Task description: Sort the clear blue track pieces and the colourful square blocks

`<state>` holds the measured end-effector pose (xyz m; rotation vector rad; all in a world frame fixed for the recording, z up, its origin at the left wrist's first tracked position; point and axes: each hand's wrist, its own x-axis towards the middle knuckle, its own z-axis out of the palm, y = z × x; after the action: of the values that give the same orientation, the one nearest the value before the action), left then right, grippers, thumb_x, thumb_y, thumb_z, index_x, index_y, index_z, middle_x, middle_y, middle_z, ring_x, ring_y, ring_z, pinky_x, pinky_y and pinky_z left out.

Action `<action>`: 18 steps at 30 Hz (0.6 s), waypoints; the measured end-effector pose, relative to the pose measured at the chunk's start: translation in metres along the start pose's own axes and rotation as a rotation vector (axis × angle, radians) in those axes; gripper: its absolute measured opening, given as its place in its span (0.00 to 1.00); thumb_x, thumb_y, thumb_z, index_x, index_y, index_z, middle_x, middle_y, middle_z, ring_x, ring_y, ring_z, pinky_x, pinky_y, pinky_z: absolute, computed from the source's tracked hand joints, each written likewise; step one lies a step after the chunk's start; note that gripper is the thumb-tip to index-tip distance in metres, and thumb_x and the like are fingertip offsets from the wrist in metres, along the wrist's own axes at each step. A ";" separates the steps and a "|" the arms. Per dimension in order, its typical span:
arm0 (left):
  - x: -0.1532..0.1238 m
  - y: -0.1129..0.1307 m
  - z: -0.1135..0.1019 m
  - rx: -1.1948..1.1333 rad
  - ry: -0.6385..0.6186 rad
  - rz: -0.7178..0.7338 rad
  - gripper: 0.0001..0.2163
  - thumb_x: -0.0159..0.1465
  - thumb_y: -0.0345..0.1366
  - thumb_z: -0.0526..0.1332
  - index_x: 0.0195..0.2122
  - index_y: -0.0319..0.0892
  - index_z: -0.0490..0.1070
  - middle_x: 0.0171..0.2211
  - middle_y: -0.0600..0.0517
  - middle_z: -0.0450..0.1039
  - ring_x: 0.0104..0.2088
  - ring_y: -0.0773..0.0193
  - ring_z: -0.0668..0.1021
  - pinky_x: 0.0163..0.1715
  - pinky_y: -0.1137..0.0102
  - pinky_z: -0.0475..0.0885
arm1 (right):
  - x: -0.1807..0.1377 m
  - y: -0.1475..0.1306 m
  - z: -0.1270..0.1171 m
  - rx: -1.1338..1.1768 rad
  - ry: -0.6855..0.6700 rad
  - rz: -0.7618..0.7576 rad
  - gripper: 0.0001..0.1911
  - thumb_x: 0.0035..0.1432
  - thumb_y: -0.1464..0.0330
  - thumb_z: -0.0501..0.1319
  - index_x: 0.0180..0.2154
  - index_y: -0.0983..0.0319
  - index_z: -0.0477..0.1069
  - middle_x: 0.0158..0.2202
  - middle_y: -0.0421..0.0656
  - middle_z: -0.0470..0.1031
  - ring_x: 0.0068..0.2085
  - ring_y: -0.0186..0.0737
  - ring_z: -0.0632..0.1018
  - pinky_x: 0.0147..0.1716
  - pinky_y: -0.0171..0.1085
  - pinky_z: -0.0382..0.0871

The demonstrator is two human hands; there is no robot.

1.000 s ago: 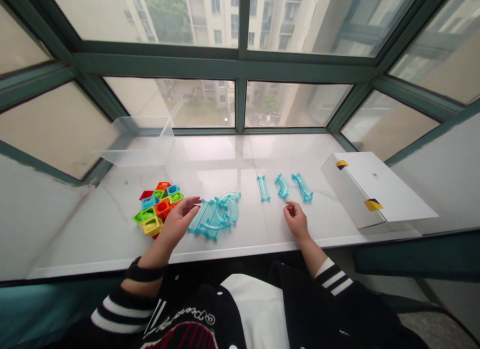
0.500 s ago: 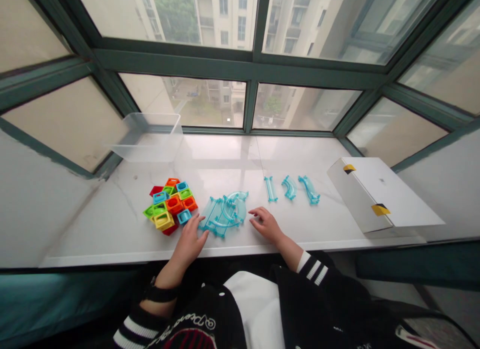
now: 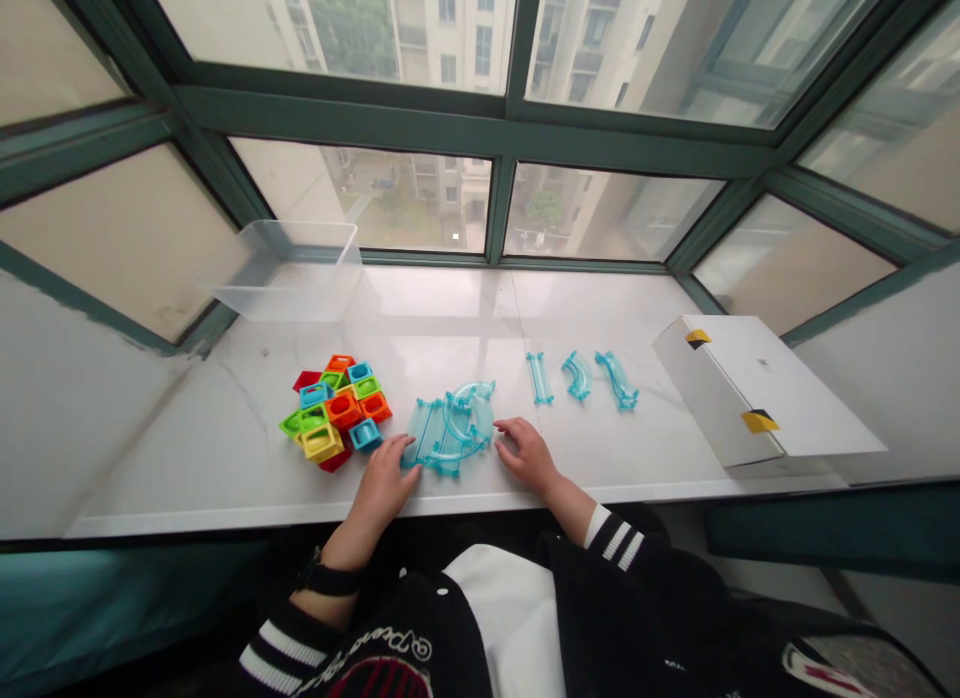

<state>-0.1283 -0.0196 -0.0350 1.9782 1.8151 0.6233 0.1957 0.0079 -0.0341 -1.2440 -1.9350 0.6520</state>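
Note:
A heap of clear blue track pieces [image 3: 452, 425] lies on the white marble sill [image 3: 465, 318] in front of me. My left hand [image 3: 386, 478] rests flat with fingers apart, its fingertips touching the heap's left edge. My right hand [image 3: 525, 453] lies on the sill with fingers loosely spread, touching the heap's right edge. Neither hand holds anything. Left of the heap sits a cluster of coloured square blocks [image 3: 334, 413]. Three separate blue track pieces [image 3: 581, 376] lie in a row to the right.
A clear plastic bin [image 3: 289, 273] stands at the back left by the window. A white box with yellow tabs [image 3: 757, 393] lies at the right end of the sill. Window frames close off the back.
My right hand moved left from near the three separate track pieces to the heap's right edge. My left hand lowered onto the sill at the heap's left edge.

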 end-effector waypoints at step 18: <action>-0.004 0.009 -0.019 0.063 0.156 0.137 0.19 0.64 0.36 0.62 0.57 0.42 0.71 0.57 0.39 0.73 0.57 0.43 0.77 0.60 0.48 0.73 | -0.002 0.005 0.003 -0.042 -0.067 -0.177 0.21 0.63 0.71 0.66 0.57 0.51 0.79 0.53 0.49 0.74 0.46 0.45 0.78 0.51 0.48 0.77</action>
<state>-0.1314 -0.0243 -0.0145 2.1637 1.8192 0.7917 0.1964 0.0074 -0.0400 -1.0723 -2.0953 0.5704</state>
